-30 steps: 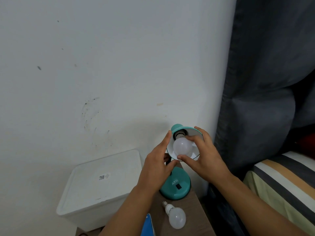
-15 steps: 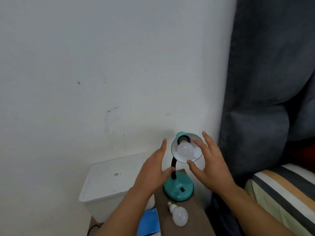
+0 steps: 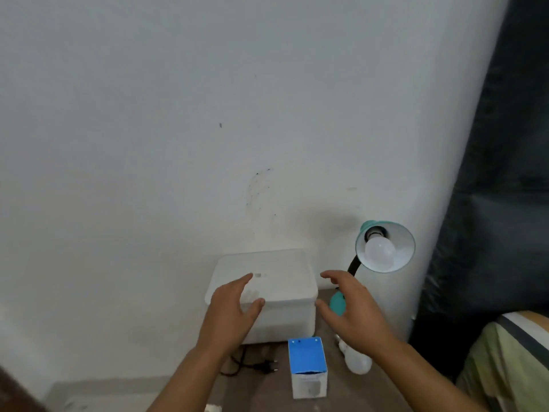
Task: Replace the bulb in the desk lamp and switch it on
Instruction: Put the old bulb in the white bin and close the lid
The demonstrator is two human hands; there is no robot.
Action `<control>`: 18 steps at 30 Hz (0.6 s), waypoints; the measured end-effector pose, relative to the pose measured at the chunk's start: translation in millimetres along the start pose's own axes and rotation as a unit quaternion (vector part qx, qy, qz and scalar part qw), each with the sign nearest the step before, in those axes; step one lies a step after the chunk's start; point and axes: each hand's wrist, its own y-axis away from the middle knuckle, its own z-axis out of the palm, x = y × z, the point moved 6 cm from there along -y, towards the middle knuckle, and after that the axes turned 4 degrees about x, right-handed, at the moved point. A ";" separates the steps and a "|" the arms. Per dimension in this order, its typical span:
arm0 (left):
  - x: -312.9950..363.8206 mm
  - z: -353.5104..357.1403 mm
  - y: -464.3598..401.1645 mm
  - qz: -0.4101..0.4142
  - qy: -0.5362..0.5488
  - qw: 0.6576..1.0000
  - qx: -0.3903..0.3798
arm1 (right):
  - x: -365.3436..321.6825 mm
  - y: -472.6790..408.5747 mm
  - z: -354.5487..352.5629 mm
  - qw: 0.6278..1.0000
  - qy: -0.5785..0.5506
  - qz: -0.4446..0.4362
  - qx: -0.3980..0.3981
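A frosted round bulb (image 3: 379, 251) is seated in the glossy teal shade (image 3: 401, 248); left hand (image 3: 231, 312) and right hand (image 3: 353, 315) are held loose, nothing grasped.

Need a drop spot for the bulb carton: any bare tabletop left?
Bare strip of brown table between the black plug and the blue bulb carton. Crowded on the right: spare bulb beside the teal lamp base. The white bin's lid is flat and bare.

Lamp (image 3: 385, 246) right of box (image 3: 263, 288); carton (image 3: 308, 365) in front, spare bulb (image 3: 356, 359) beside.
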 end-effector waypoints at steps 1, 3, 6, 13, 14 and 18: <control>-12.0 -4.3 0.5 -0.017 -0.004 1.000 0.006 | 4.2 -3.9 9.4 1.000 -0.003 0.020 -0.012; -32.3 -9.4 -0.3 -0.047 -0.008 0.999 0.012 | 14.7 -12.5 26.6 0.997 -0.007 0.064 -0.043; -55.9 -10.0 -6.8 -0.106 0.026 0.994 -0.011 | 26.4 -24.8 48.1 0.989 -0.004 0.120 -0.092; -82.3 4.8 -30.2 -0.166 0.090 0.979 -0.072 | 43.9 -44.9 82.0 0.967 -0.024 0.198 -0.158; -84.6 7.3 -32.2 -0.167 0.096 0.978 -0.077 | 47.6 -45.4 85.7 0.966 -0.018 0.201 -0.163; -90.2 9.6 -37.1 -0.165 0.100 0.978 -0.082 | 56.5 -43.9 94.5 0.963 -0.018 0.208 -0.169</control>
